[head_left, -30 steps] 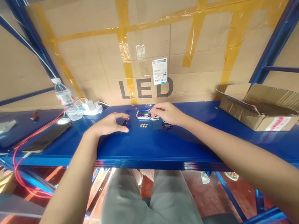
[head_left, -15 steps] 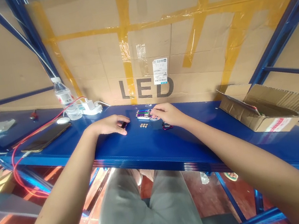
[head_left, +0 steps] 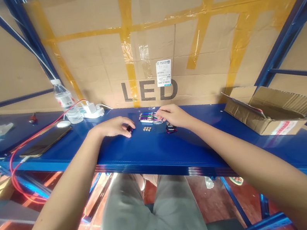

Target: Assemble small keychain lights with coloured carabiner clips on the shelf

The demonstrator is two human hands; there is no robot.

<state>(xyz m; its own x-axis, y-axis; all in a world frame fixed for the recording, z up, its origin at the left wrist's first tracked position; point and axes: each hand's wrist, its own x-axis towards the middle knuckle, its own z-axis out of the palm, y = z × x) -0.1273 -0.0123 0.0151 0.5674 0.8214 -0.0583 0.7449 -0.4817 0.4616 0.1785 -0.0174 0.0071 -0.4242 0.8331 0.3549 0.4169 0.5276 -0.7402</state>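
Observation:
My left hand rests on the blue table, its thumb and fingers curled round a small dark purple tube. My right hand is closed at the fingertips, beside a row of small coloured metal tubes. Whatever it pinches is hidden. In front of the row lies a silver tube with a silver carabiner at its right end. Several small button cells sit in a cluster between my hands. Black and red carabiners lie just below my right hand.
A large taped cardboard box stands behind the table. To the left are a water bottle, a phone, a white power strip and a red cable. An open cardboard box sits on the right.
My right hand has shifted slightly right, uncovering more of the tubes, the silver carabiner and the carabiners below it. My left hand stays nearly in place with the dark tube.

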